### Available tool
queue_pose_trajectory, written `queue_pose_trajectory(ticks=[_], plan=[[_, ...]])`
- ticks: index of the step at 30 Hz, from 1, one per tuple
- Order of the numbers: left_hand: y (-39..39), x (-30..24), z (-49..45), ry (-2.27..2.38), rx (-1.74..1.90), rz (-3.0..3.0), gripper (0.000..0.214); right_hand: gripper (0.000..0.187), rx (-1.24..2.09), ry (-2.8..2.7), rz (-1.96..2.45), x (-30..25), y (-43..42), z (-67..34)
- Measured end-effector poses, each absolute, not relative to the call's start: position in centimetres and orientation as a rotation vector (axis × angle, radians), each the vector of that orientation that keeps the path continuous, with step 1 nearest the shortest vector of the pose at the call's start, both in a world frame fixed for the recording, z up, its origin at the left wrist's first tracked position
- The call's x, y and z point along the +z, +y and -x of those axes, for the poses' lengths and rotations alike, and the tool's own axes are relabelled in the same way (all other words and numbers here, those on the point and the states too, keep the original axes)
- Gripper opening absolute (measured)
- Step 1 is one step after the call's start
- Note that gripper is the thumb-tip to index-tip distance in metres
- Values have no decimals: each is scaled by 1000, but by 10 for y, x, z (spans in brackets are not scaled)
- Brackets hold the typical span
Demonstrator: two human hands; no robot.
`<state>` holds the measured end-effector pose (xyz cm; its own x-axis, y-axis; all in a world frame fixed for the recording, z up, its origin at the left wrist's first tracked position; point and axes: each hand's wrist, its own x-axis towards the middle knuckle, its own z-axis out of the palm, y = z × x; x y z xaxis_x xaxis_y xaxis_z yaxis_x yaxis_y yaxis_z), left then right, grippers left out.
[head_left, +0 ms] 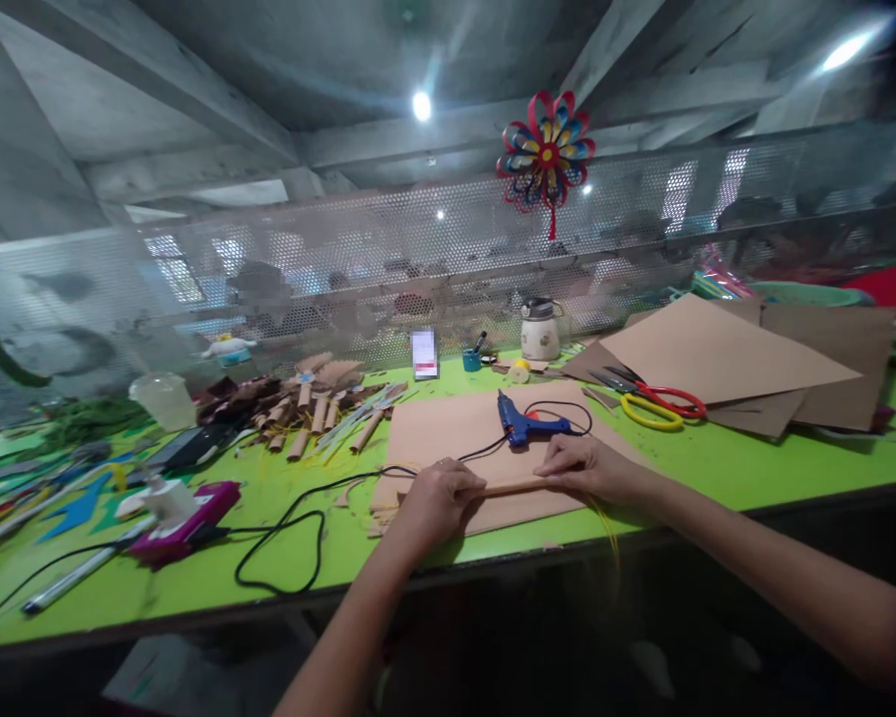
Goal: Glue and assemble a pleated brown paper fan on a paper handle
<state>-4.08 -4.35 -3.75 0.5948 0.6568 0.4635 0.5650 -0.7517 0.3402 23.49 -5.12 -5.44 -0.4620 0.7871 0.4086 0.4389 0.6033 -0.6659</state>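
Note:
My left hand (434, 501) and my right hand (589, 466) each grip one end of a thin rolled cardboard stick (514, 487), holding it level over a brown cardboard sheet (448, 428) on the green table (754, 468). Both hands have their fingers curled round the stick. A blue glue gun (527, 424) lies on the sheet just beyond my right hand, its black cord (291, 538) looping off to the left. Thin yellow strands (608, 538) hang from the table edge under my right wrist.
Red and yellow scissors (653, 403) lie by large cardboard sheets (724, 358) at the right. A pile of rolled cardboard sticks (314, 408) is at the back left, a pink power strip (186, 518) nearer. A perforated metal screen (343, 269) backs the table; a paper pinwheel (545, 154) hangs above.

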Motion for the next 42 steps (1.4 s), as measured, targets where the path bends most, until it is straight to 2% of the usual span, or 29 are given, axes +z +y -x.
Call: queue_pose_trajectory(ticks=[19, 26, 42], plan=[[-44, -34, 41, 990, 846, -2714, 22, 28, 426, -2158, 986, -57, -54, -234], [-45, -36, 42, 1019, 848, -2704, 21, 18, 320, -2187, 965, -56, -55, -232], [-42, -38, 43, 1013, 853, -2720, 23, 17, -60, -2324, 963, -56, -61, -225]])
